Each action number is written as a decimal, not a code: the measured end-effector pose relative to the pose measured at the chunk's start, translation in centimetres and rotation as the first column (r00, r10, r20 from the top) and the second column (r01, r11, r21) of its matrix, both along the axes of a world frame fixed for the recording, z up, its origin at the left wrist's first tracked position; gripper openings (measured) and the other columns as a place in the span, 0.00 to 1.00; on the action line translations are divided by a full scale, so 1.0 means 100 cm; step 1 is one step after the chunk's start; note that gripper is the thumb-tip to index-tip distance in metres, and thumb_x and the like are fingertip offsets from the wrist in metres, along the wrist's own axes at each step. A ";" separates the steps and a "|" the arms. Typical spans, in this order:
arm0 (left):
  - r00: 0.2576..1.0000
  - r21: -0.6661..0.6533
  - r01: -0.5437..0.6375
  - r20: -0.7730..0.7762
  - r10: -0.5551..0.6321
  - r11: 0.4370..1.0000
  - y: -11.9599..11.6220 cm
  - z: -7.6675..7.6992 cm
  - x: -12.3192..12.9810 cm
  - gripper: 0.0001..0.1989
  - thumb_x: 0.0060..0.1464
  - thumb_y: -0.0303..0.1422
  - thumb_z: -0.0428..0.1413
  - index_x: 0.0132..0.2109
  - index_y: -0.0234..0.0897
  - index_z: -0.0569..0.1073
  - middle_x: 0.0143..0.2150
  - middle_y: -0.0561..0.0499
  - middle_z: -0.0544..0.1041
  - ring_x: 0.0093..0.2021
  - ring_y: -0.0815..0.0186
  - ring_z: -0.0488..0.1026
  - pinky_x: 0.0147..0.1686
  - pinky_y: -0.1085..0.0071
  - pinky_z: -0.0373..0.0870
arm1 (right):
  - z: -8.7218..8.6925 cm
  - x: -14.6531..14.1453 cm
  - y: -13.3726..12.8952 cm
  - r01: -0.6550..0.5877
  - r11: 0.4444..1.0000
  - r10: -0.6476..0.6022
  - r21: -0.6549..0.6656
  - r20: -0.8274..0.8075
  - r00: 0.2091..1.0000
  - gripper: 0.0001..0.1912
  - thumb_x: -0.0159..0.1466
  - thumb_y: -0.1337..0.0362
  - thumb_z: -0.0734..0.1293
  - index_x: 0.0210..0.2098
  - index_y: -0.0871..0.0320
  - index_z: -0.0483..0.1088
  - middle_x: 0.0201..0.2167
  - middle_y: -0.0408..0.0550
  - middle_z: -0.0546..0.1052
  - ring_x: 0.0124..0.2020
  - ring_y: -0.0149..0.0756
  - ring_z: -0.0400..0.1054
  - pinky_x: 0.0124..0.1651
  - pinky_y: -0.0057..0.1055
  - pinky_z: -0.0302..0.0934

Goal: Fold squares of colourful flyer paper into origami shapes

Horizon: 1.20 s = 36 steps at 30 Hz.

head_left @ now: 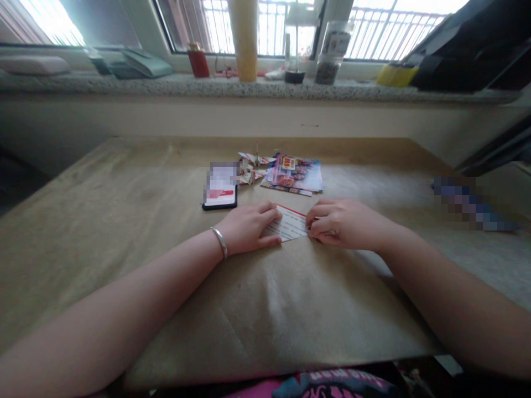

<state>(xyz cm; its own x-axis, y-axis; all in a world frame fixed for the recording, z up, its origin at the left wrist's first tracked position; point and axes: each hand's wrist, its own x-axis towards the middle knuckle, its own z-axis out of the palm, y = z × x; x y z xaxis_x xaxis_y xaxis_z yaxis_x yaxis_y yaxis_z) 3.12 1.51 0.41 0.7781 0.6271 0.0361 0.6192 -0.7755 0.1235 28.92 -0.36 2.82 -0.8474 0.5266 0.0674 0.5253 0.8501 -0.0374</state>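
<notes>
A folded piece of printed paper (pixel 291 224) with a red edge lies on the table between my hands. My left hand (pixel 251 225), with a silver bracelet at the wrist, rests on the paper's left part, fingers spread and lying flat. At the paper's right corner, my right hand (pixel 336 224) has its fingers pinched together on it. Beyond them are folded paper cranes (pixel 254 168) and a stack of colourful printed sheets (pixel 296 174). A phone (pixel 222 188) with a lit screen lies just beyond my left hand.
The table (pixel 265 309) has a brown cover. A blurred bluish item (pixel 473 204) lies at its right side. Behind, a stone windowsill (pixel 166 85) holds a red bottle (pixel 198 61), a yellow cylinder (pixel 244 41), clear containers (pixel 329 55) and a black bag (pixel 460 50).
</notes>
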 end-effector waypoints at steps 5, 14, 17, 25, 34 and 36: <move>1.000 -0.003 -0.003 -0.001 0.003 1.000 0.000 0.000 0.000 0.24 0.57 0.48 0.52 0.55 0.37 0.66 0.57 0.45 0.68 0.53 0.57 0.69 0.51 0.63 0.68 | 0.002 0.000 -0.002 0.020 1.000 -0.020 0.005 0.018 1.000 0.10 0.60 0.69 0.63 0.33 0.52 0.76 0.44 0.43 0.78 0.42 0.36 0.70 0.43 0.33 0.61; 1.000 0.009 -0.005 -0.009 0.005 1.000 0.000 -0.001 -0.002 0.24 0.57 0.48 0.53 0.54 0.38 0.66 0.57 0.45 0.67 0.53 0.58 0.70 0.51 0.64 0.68 | 0.007 0.010 -0.004 0.077 0.997 -0.077 0.002 0.057 0.995 0.09 0.60 0.68 0.64 0.33 0.50 0.77 0.44 0.40 0.79 0.41 0.36 0.72 0.41 0.32 0.61; 1.000 0.004 -0.001 -0.005 0.001 1.000 0.000 -0.001 -0.002 0.24 0.57 0.49 0.52 0.54 0.38 0.66 0.57 0.45 0.67 0.53 0.57 0.70 0.50 0.64 0.68 | 0.007 0.012 -0.003 0.098 0.995 -0.099 0.010 0.064 0.993 0.09 0.60 0.67 0.65 0.32 0.49 0.77 0.43 0.40 0.79 0.41 0.36 0.72 0.40 0.32 0.61; 1.000 -0.009 -0.001 -0.004 0.001 1.000 0.000 -0.001 -0.002 0.23 0.58 0.48 0.52 0.54 0.37 0.66 0.57 0.45 0.67 0.53 0.58 0.69 0.51 0.64 0.67 | 0.009 0.019 0.000 0.110 0.994 -0.110 -0.001 0.070 0.991 0.09 0.59 0.67 0.66 0.33 0.47 0.78 0.42 0.38 0.80 0.41 0.36 0.73 0.40 0.31 0.61; 1.000 -0.006 0.003 0.002 -0.003 1.000 0.001 -0.003 -0.002 0.24 0.58 0.48 0.52 0.55 0.37 0.66 0.57 0.44 0.67 0.54 0.57 0.69 0.51 0.63 0.67 | 0.005 0.026 0.002 0.105 0.994 -0.107 0.027 0.071 0.992 0.09 0.60 0.66 0.66 0.33 0.47 0.78 0.42 0.37 0.80 0.40 0.35 0.73 0.39 0.31 0.61; 1.000 -0.007 0.000 0.000 0.000 1.000 0.002 -0.003 -0.002 0.25 0.57 0.48 0.52 0.55 0.37 0.66 0.57 0.44 0.67 0.54 0.56 0.69 0.51 0.63 0.68 | 0.005 0.027 0.002 0.102 0.994 -0.103 0.029 0.062 0.993 0.09 0.60 0.66 0.66 0.33 0.47 0.78 0.42 0.37 0.80 0.40 0.34 0.73 0.39 0.31 0.61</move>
<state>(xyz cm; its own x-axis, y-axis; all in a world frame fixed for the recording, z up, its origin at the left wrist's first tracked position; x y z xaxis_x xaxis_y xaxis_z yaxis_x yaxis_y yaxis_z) 2.96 1.70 0.10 0.7781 0.6274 0.0317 0.6193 -0.7745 0.1289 31.61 -0.16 3.30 -0.7921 0.6097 0.0302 0.6103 0.7919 0.0201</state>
